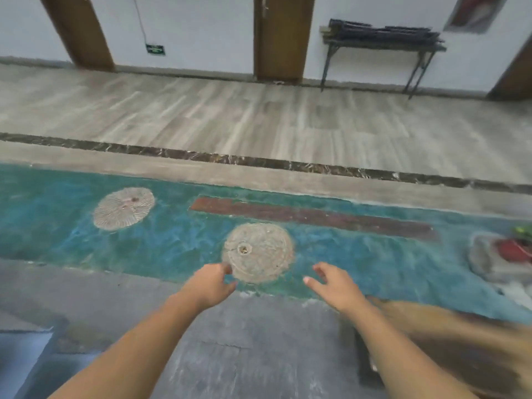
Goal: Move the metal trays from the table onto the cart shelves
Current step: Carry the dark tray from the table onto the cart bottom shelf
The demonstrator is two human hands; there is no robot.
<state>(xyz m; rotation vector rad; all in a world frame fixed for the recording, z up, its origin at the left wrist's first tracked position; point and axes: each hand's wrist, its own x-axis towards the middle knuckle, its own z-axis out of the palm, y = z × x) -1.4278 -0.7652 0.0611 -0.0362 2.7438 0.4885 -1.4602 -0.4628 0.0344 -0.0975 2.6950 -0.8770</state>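
Note:
No metal tray and no cart show in this view. My left hand (211, 285) and my right hand (331, 286) are stretched out side by side over the floor, fingers loosely curled and apart, each holding nothing. A blurred brown wooden surface (449, 341), perhaps a table edge, lies under my right forearm at the lower right. The frame is smeared by motion.
The floor has a teal painted band with two round pale patches (257, 251) (123, 208) and a dark red strip (313, 218). A folding table (383, 44) stacked with dark items stands against the far wall. A grey heap with red and green items (503, 254) lies at the right.

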